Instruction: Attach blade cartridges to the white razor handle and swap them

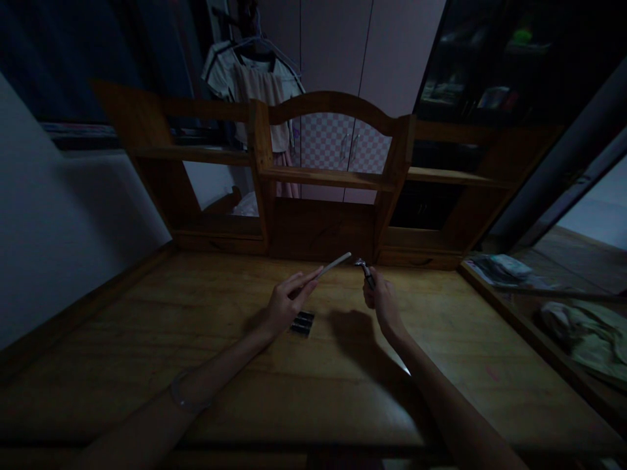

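Observation:
Above the wooden desk, my left hand (289, 301) pinches a thin, pale stick (336, 262) that points up and to the right. My right hand (380, 297) is wrapped round the dark handle of a small tool with a shiny metal head (361, 263). The stick's tip and the metal head are close together with a small gap between them. A small black item with light stripes (302, 323) lies on the desk, just right of my left wrist and partly beneath that hand.
The desk (235, 391) has a wooden shelf unit (328, 176) along its back edge. Clothes (264, 85) hang behind it. At the right, beyond a raised wooden edge, lie packages (504, 267) and crumpled cloth (592, 336). A wall borders the left side.

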Demonstrator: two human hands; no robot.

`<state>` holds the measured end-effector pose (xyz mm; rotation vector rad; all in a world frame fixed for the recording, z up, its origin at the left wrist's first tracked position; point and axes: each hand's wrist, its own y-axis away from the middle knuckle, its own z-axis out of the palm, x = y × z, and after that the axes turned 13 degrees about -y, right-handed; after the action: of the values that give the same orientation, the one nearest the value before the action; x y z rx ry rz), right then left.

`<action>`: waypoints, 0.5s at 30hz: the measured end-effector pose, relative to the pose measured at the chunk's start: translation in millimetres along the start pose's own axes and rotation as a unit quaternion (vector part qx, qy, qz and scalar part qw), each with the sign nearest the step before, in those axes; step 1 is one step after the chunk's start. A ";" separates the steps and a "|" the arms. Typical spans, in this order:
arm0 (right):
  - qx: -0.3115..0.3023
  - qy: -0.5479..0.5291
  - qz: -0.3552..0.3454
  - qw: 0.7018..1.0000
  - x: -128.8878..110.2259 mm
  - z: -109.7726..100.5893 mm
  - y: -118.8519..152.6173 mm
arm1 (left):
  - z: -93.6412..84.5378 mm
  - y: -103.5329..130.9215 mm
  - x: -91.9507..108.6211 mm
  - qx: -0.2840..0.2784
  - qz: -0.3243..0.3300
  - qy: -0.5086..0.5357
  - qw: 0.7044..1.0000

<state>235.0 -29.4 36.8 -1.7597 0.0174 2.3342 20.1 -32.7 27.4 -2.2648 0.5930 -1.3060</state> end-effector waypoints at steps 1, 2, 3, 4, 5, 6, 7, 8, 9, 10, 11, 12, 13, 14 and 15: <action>-0.002 0.008 0.001 1.000 0.7 0.0 0.2 | -0.3 0.2 0.8 -0.010 0.003 0.001 1.000; -0.004 0.016 0.001 1.000 1.2 0.2 0.7 | -0.6 0.4 1.5 -0.021 0.005 0.001 1.000; -0.005 0.023 0.001 1.000 1.5 0.4 1.4 | -0.7 0.5 2.0 -0.031 0.007 0.001 0.999; -0.006 0.029 -0.001 1.000 1.4 0.7 2.2 | -0.6 0.5 2.2 -0.038 0.006 0.000 0.999; -0.010 0.034 -0.002 0.999 1.0 1.0 3.2 | -0.4 0.5 2.1 -0.040 0.005 0.000 0.999; -0.017 0.037 -0.002 0.999 0.4 1.3 4.2 | -0.1 0.4 1.9 -0.039 0.004 0.000 0.999; -0.025 0.042 -0.001 0.999 -0.4 1.5 5.1 | 0.3 0.4 1.6 -0.035 0.004 0.001 0.999; -0.032 0.047 -0.001 0.998 -1.2 1.6 5.7 | 0.6 0.3 1.2 -0.031 0.005 0.002 0.999; -0.036 0.053 0.001 0.998 -1.8 1.7 6.1 | 0.9 0.2 0.9 -0.031 0.005 0.002 1.000; -0.037 0.058 0.002 0.998 -2.2 1.6 6.1 | 1.1 0.2 0.8 -0.031 0.005 0.002 0.999; -0.034 0.061 0.003 0.998 -2.4 1.5 5.9 | 1.1 0.1 0.8 -0.033 0.005 0.003 0.999; -0.028 0.061 0.002 0.998 -2.3 1.5 5.7 | 1.0 0.1 1.0 -0.034 0.004 0.003 0.999; -0.019 0.060 0.000 0.998 -1.9 1.5 5.5 | 0.8 0.1 1.3 -0.037 0.002 0.003 0.999; -0.010 0.056 -0.003 0.998 -1.5 1.7 5.6 | 0.5 0.0 1.6 -0.039 0.002 0.004 0.999; -0.002 0.054 -0.007 0.999 -1.1 2.1 6.0 | 0.3 0.0 2.0 -0.039 0.003 0.005 0.999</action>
<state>232.2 -35.1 37.7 -1.8800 0.0177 2.2281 21.3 -33.8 28.6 -2.3181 0.6654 -1.3138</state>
